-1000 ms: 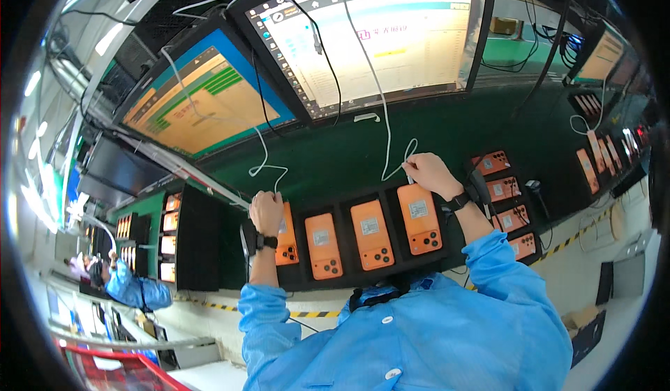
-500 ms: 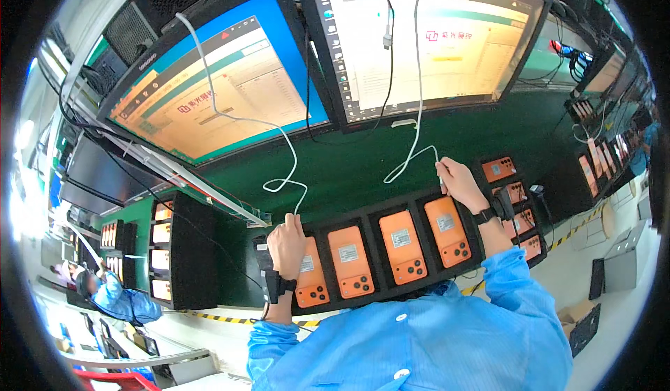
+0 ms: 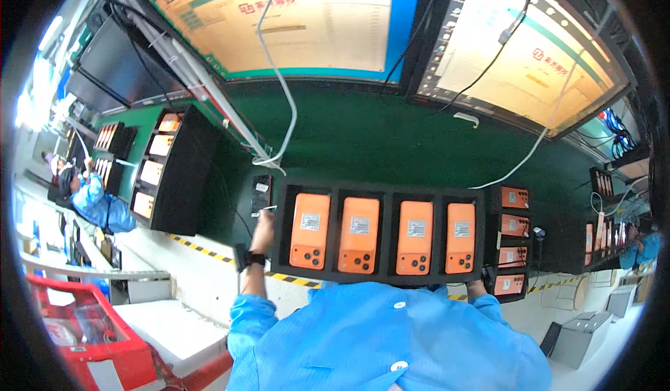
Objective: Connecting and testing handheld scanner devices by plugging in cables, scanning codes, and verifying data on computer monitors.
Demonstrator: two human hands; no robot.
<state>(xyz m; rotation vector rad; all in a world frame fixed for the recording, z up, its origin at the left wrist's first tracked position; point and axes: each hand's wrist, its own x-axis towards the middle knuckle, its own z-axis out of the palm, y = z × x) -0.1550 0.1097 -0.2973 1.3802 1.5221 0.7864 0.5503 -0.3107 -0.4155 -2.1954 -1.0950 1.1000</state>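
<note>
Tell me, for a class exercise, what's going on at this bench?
A person in a blue coat is at a green bench, with a black tray of four orange phones in front of them, camera ends toward the person. The left hand is at the tray's left end; the right forearm reaches its near right corner, the hand itself hidden. Whether either hand grips cannot be told. Beyond stand two lit monitors, with white cables before them.

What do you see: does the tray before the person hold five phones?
No, the black tray holds four orange phones, side by side.
</note>
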